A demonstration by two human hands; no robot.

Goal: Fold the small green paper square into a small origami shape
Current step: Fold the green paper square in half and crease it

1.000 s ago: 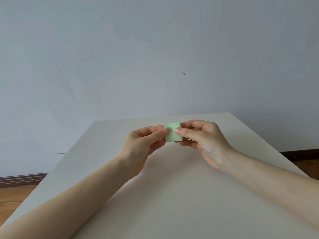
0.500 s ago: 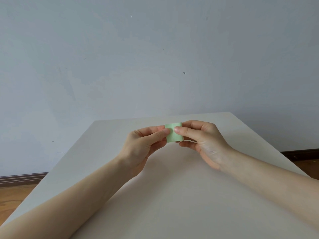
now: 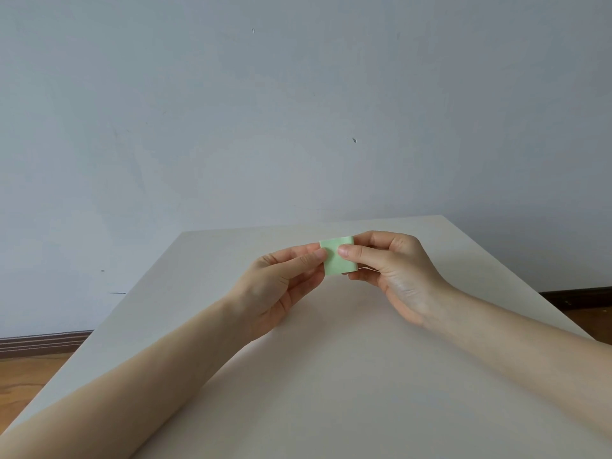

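Note:
A small pale green paper square [image 3: 339, 261] is held up above the table, its face toward me and slightly tilted. My left hand [image 3: 281, 286] pinches its left edge between thumb and forefinger. My right hand [image 3: 394, 270] pinches its right edge, thumb on the front face, the other fingers curled behind. Both thumb tips nearly meet on the paper's upper half. The back of the paper is hidden.
A plain off-white table [image 3: 331, 376] lies under my hands, narrowing toward a pale wall [image 3: 298, 111]. Wooden floor [image 3: 20, 379] and a dark skirting board show at the left and right of the table.
The paper and both hands have barely shifted; the paper sits a touch more to the right and tilted, with the same two-handed pinch.

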